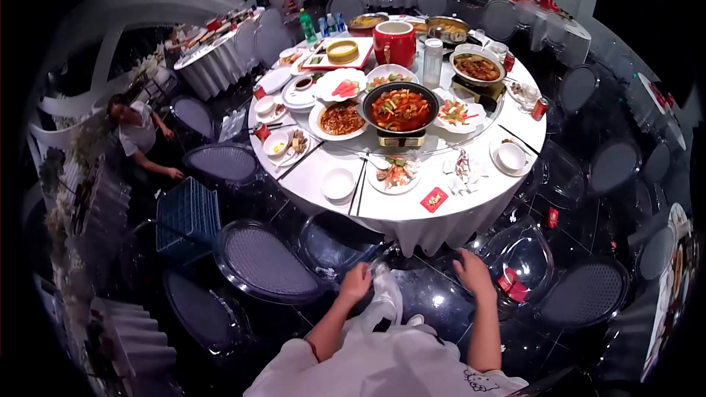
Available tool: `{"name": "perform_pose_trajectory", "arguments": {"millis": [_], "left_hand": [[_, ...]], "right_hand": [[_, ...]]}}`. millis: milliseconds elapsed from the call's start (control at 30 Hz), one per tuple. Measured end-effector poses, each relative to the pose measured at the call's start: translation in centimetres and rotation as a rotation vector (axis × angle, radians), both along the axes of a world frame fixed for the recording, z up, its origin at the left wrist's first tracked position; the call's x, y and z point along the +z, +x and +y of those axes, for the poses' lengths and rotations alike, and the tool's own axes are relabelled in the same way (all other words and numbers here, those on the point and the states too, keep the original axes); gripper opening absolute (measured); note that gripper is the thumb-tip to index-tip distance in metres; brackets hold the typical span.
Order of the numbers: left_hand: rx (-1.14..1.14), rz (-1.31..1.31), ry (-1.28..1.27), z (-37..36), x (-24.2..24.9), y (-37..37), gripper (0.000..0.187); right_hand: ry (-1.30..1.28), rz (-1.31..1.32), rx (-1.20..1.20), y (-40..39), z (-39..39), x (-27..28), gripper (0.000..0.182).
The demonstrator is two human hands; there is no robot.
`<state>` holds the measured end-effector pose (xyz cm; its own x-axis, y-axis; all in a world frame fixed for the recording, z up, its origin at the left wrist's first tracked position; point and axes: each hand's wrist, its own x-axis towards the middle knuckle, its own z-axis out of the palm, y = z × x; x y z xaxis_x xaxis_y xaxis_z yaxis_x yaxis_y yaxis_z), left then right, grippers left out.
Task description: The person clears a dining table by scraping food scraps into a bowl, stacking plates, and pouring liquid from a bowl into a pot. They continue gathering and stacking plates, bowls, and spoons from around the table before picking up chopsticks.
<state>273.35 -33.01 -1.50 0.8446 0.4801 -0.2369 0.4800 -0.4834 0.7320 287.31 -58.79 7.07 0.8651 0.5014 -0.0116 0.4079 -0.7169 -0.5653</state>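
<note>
My left hand (356, 284) is low in front of the table, its fingers curled near the rim of a clear-seated chair (331, 241). Whether it holds anything is hidden. To the right, my right hand (474, 275) hangs above the dark floor with fingers apart and nothing in it. Before both hands stands a round table with a white tablecloth (456, 231). Near its front edge are a white bowl (338, 184), black chopsticks (358, 187), a plate of food scraps (394, 175), crumpled tissues (462, 175) and a red packet (434, 199).
A black pan of red stew (401, 109) sits on a burner mid-table, with a red bucket (394, 44) behind. Chairs (268, 261) surround the table. At left, a person (140, 132) leans near a blue crate (187, 219). A red packet (512, 284) lies at right.
</note>
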Motion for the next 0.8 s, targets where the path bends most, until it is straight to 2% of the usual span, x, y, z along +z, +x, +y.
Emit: {"name": "perform_pose_trajectory", "arguments": {"millis": [67, 133, 200, 267, 367, 400, 467, 600, 667, 733, 800], "left_hand": [[0.055, -0.085, 0.124, 2.8, -2.4, 3.1, 0.024], [0.131, -0.159, 0.403, 5.2, -3.8, 6.8, 0.028], [0.243, -0.064, 0.517, 7.3, -4.7, 10.3, 0.034], [0.283, 0.102, 0.606, 9.4, -5.9, 13.1, 0.041], [0.305, 0.191, 0.614, 10.6, -5.4, 15.9, 0.051], [0.250, 0.132, 0.722, 11.2, -6.6, 16.3, 0.044], [0.164, 0.100, 0.780, 11.4, -7.0, 16.7, 0.030], [0.070, 0.177, 0.810, 11.5, -8.6, 17.0, 0.018], [0.024, 0.208, 0.704, 10.5, -8.4, 16.7, 0.013], [-0.010, 0.211, 0.644, 9.7, -7.5, 16.2, 0.015], [0.005, 0.080, 0.508, 8.8, -7.8, 15.6, 0.019]], "right_hand": [[0.077, 0.153, 0.035, 0.5, 2.0, 0.8, 0.032], [0.162, 0.205, 0.048, 0.8, 2.5, 0.3, 0.032], [0.119, 0.224, 0.037, 1.7, 1.4, 0.0, 0.032], [-0.126, 0.321, -0.127, 2.7, -0.6, -0.4, 0.033], [-0.254, 0.218, -0.293, 4.3, -2.8, -1.1, 0.033], [-0.264, 0.215, -0.296, 5.2, -2.7, -0.9, 0.033], [-0.182, 0.241, -0.420, 6.0, -2.4, -0.6, 0.029], [-0.083, 0.224, -0.382, 9.1, -0.1, 0.0, 0.025], [-0.049, 0.233, -0.382, 11.2, 1.1, -0.1, 0.024], [-0.099, 0.225, -0.266, 13.5, 2.0, -0.7, 0.025], [-0.058, 0.230, -0.224, 15.9, 3.2, -1.8, 0.027]]}}
